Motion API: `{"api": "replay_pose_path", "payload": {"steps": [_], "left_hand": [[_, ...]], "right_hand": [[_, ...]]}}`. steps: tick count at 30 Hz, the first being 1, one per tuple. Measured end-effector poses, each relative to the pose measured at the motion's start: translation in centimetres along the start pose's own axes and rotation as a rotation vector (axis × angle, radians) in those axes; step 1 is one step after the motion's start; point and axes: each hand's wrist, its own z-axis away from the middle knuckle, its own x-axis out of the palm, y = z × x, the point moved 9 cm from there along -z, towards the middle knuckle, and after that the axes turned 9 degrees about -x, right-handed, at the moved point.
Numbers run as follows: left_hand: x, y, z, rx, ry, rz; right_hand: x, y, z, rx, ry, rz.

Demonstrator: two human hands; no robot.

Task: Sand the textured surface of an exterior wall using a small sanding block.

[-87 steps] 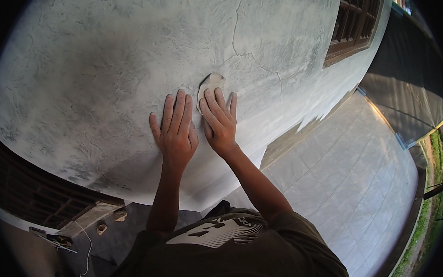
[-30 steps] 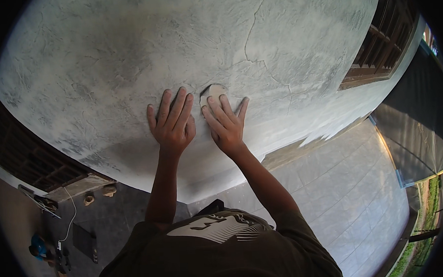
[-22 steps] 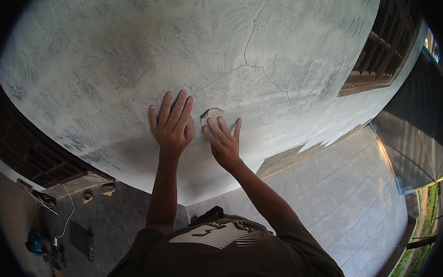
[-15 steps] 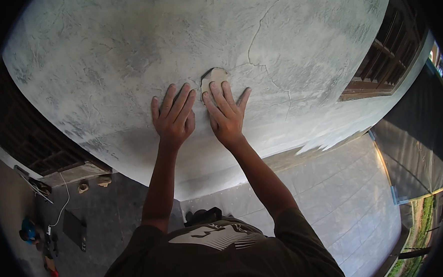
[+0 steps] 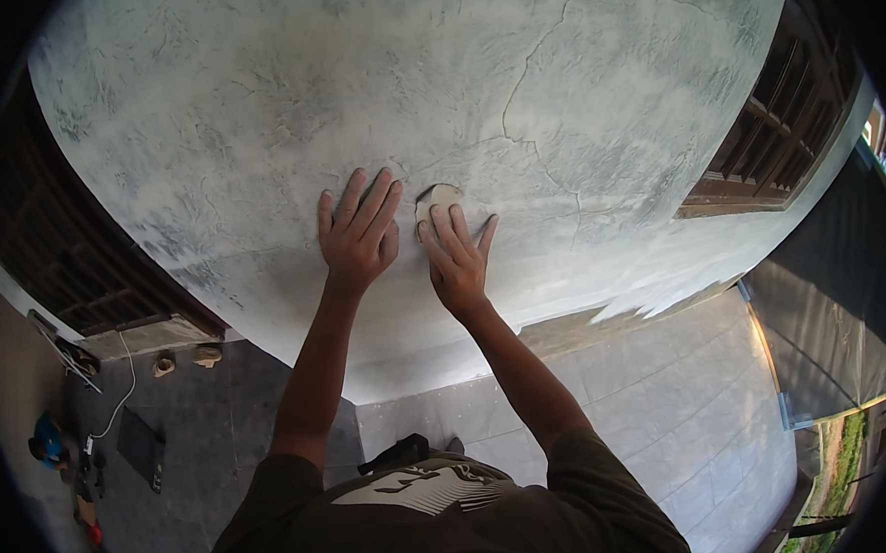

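A rough grey-white plastered wall (image 5: 254,116) fills the upper view. My left hand (image 5: 358,233) lies flat on it with fingers spread, holding nothing. Just to its right, my right hand (image 5: 457,259) presses a small tan sanding pad (image 5: 437,198) against the plaster, fingers laid over its lower part. Only the pad's top edge shows above my fingertips. A thin crack (image 5: 532,67) runs down the wall above and to the right of the pad.
A dark wooden window frame (image 5: 776,129) sits at the right of the wall, a dark grille (image 5: 72,266) at the left. Below are grey floor tiles (image 5: 660,405), a cable and small tools (image 5: 81,436) at lower left, and a grass strip (image 5: 843,456) at lower right.
My right hand has slid the pad up and down over the same patch of wall, ending slightly lower than half a second ago. My left hand stays flat beside it.
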Motion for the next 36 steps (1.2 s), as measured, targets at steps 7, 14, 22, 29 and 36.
{"api": "replay_pose_path", "payload": {"steps": [7, 14, 22, 29, 36], "left_hand": [[-0.1, -0.3, 0.3, 0.008, -0.038, -0.027], [0.3, 0.6, -0.5, -0.006, -0.093, -0.047], [-0.9, 0.2, -1.1, 0.0, -0.164, -0.085], [-1.3, 0.5, -5.8, 0.123, -0.21, -0.047], [-0.3, 0.2, -4.7, 0.161, -0.219, -0.263]], "right_hand": [[-1.4, 0.6, -5.2, -0.01, -0.001, 0.033], [-0.1, 0.2, 2.2, 0.064, -0.135, 0.04], [-2.0, -0.8, -5.4, 0.027, -0.012, 0.026], [-0.7, 0.5, -0.4, 0.045, -0.07, 0.044], [-0.6, -0.3, -1.3, 0.046, -0.039, -0.011]]}}
